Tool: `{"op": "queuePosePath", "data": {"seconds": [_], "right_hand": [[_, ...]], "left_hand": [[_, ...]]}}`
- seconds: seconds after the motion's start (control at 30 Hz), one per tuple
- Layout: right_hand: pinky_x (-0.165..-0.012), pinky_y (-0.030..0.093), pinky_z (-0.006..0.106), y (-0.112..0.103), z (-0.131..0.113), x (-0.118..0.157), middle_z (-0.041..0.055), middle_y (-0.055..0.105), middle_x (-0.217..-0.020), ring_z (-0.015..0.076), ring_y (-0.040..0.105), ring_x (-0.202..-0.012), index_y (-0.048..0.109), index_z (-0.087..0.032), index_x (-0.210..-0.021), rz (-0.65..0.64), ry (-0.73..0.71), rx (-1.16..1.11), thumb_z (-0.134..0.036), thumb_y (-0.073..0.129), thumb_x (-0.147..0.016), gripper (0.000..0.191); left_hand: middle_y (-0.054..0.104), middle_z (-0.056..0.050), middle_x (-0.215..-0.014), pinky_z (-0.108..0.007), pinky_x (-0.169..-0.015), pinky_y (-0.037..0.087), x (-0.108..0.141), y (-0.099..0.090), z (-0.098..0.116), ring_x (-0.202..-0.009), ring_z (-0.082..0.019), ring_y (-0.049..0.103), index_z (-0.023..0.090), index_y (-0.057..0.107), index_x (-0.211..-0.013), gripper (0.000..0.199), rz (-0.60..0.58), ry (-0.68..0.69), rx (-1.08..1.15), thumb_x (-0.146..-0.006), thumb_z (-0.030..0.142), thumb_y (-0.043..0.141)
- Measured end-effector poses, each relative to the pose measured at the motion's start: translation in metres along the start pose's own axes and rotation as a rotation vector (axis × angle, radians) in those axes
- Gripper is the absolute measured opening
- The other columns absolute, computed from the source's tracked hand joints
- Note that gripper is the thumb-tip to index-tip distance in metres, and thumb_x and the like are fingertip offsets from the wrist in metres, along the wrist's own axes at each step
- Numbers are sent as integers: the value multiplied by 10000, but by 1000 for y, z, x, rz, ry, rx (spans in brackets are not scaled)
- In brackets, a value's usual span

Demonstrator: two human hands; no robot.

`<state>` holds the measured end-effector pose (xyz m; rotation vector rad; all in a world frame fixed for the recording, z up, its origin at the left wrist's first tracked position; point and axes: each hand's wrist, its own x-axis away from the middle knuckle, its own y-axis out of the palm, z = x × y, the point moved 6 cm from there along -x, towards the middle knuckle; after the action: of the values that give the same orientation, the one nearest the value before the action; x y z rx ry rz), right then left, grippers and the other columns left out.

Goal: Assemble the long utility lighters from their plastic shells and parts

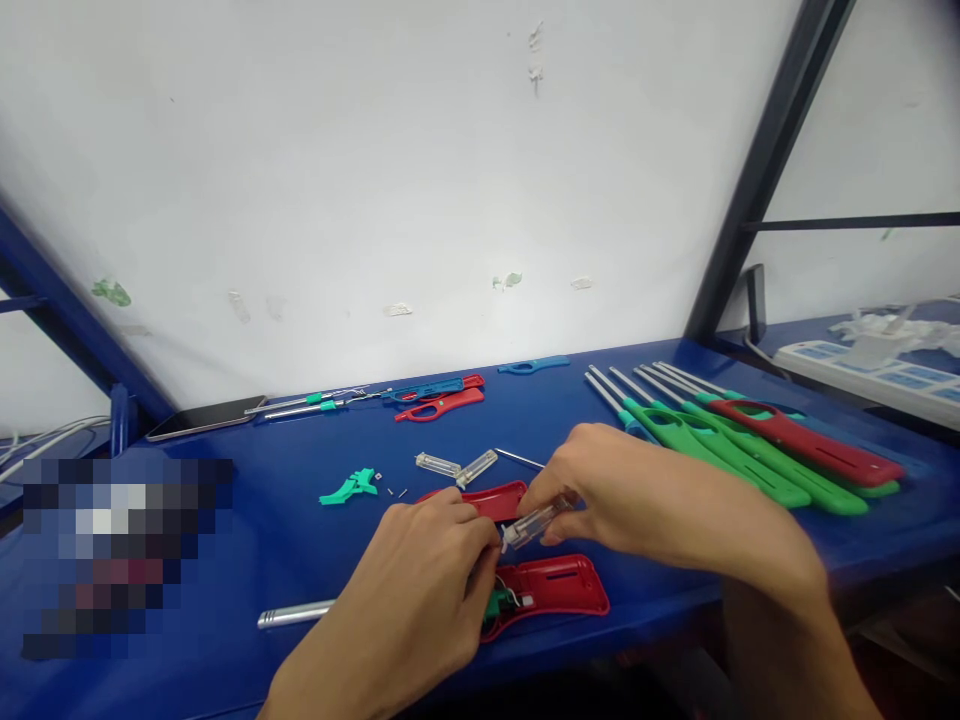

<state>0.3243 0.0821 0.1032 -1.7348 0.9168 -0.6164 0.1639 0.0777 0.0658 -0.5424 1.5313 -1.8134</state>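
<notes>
My right hand (592, 490) pinches a clear plastic fuel tank (534, 524) with a white fitting at its left end. Close by that fitting, the fingers of my left hand (424, 575) are curled together; what they hold is hidden. Under and beside my left hand lies an opened utility lighter, with a red half-shell (559, 585), a green piece, thin wires and a silver tube (296, 613). Another red half-shell (495, 500) rests just behind, partly covered by my hands.
Two clear tanks (439, 465), a thin metal rod (520, 458) and a green trigger piece (351, 487) lie behind my hands. Several whole lighters (750, 455) are at right. Red and blue shells (442, 403) and a phone-like slab (202, 418) lie at the back.
</notes>
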Motion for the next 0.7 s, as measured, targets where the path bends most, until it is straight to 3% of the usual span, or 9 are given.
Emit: {"op": "queuePosePath", "data": {"seconds": [0.27, 0.53, 0.7], "right_hand": [[-620, 405, 251, 2, 1, -3, -20, 792, -757, 146, 607, -620, 878, -275, -958, -15, -3, -30, -173, 799, -903, 140], [-586, 396, 231, -1, 7, 1, -43, 733, -708, 129, 581, -632, 862, -270, -942, -20, 43, -112, -188, 753, -929, 137], [-567, 373, 230, 0, 9, 1, -57, 646, -647, 120, 499, -594, 837, -255, -858, -19, 43, -84, -155, 753, -904, 139]], "left_hand": [[751, -13, -876, -341, -673, 367, 1, 1, 0, -800, -219, 656, 233, 697, -813, 298, -5, 3, -6, -1034, 151, 515], [760, -31, -905, -326, -675, 412, -2, -1, -5, -776, -223, 683, 247, 780, -919, 274, -30, -102, 26, -1046, 194, 543], [759, -25, -865, -323, -670, 397, -1, 0, -5, -788, -222, 690, 249, 785, -878, 324, -27, -60, -14, -1045, 152, 525]]}}
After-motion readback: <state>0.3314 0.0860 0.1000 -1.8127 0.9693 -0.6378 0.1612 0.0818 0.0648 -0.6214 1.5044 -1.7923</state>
